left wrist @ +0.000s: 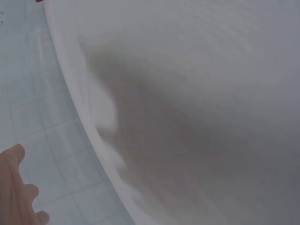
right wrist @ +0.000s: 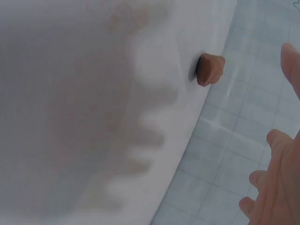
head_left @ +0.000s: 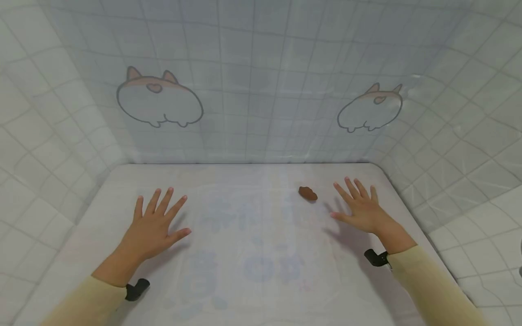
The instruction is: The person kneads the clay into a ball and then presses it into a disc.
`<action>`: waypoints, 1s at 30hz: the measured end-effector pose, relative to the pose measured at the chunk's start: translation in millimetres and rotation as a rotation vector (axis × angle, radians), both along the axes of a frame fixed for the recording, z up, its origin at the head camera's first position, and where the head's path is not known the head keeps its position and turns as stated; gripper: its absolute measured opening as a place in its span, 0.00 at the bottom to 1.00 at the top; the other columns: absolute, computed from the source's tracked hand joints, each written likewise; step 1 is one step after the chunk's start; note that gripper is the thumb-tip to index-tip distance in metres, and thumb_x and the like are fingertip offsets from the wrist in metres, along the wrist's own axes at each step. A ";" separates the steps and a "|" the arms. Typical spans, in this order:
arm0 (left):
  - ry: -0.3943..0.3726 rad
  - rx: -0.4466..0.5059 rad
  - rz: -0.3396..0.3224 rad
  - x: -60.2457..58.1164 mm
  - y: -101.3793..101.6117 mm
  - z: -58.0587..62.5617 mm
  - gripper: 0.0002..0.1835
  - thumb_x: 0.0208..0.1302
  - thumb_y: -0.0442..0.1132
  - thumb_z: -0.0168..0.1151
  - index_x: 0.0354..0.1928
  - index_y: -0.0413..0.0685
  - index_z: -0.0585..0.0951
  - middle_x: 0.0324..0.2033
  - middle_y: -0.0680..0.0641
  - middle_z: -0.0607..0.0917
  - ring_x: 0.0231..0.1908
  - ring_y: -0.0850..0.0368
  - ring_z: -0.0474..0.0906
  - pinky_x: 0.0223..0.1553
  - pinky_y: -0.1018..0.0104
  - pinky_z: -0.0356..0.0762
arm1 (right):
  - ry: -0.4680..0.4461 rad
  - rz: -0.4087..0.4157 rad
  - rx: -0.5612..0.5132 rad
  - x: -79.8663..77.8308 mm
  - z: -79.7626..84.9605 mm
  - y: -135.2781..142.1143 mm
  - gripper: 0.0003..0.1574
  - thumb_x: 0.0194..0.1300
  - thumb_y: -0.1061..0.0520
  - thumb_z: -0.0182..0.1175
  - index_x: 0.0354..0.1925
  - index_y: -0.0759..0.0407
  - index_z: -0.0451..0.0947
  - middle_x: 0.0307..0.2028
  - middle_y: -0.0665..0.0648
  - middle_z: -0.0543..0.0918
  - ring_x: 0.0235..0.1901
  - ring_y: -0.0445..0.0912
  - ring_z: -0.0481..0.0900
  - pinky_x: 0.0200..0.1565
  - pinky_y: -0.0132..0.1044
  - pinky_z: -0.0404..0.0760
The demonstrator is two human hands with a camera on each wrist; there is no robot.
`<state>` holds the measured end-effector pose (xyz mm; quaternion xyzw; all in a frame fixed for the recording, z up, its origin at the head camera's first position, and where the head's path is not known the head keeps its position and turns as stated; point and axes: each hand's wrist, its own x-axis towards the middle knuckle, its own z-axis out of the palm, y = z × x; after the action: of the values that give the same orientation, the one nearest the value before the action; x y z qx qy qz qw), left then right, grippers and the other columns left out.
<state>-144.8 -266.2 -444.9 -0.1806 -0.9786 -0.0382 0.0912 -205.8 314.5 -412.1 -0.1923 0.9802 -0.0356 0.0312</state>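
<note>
A small brown lump (head_left: 307, 194) with an uneven outline lies on the white table, right of the middle and toward the back. It shows again as a brown, stone-like piece (right wrist: 210, 69) in the right wrist view. My right hand (head_left: 360, 209) hovers to its right, fingers spread and holding nothing. Over the left side of the table my left hand (head_left: 152, 226) is spread in the same way, with nothing in it. Only fingertips and part of the palm of the left hand (left wrist: 14, 187) show in the left wrist view, above a broad shadow.
The white table (head_left: 253, 235) carries faint blue and pink prints. Walls of grid-patterned sheeting (head_left: 253, 108) close it in at the back and both sides; the back one bears two cartoon animal drawings (head_left: 160, 102). Black wrist devices (head_left: 137, 290) sit at both cuffs.
</note>
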 end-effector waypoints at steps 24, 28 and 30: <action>-0.123 0.092 -0.011 -20.4 46.8 -5.8 0.47 0.68 0.74 0.47 0.80 0.56 0.54 0.78 0.37 0.46 0.76 0.32 0.38 0.69 0.32 0.26 | -0.081 0.023 -0.159 -28.4 -22.8 -42.2 0.55 0.70 0.25 0.49 0.81 0.44 0.39 0.80 0.61 0.37 0.76 0.65 0.36 0.68 0.69 0.32; -0.139 0.132 -0.018 -20.9 53.4 -5.7 0.46 0.68 0.72 0.49 0.79 0.56 0.55 0.78 0.36 0.47 0.75 0.31 0.39 0.69 0.31 0.30 | -0.088 0.032 -0.187 -32.2 -25.7 -47.9 0.54 0.72 0.27 0.49 0.81 0.44 0.39 0.79 0.61 0.40 0.76 0.65 0.38 0.69 0.69 0.34; -0.161 0.146 -0.018 -21.6 56.2 -7.3 0.45 0.69 0.71 0.48 0.79 0.55 0.55 0.78 0.36 0.46 0.75 0.32 0.39 0.69 0.31 0.30 | -0.092 0.045 -0.193 -34.0 -26.5 -50.3 0.53 0.73 0.29 0.49 0.81 0.46 0.39 0.79 0.63 0.41 0.76 0.66 0.39 0.68 0.70 0.35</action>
<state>-166.4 -210.1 -452.1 -0.1785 -0.9757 -0.1245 0.0250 -239.8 264.2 -438.5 -0.2145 0.9652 -0.1378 0.0583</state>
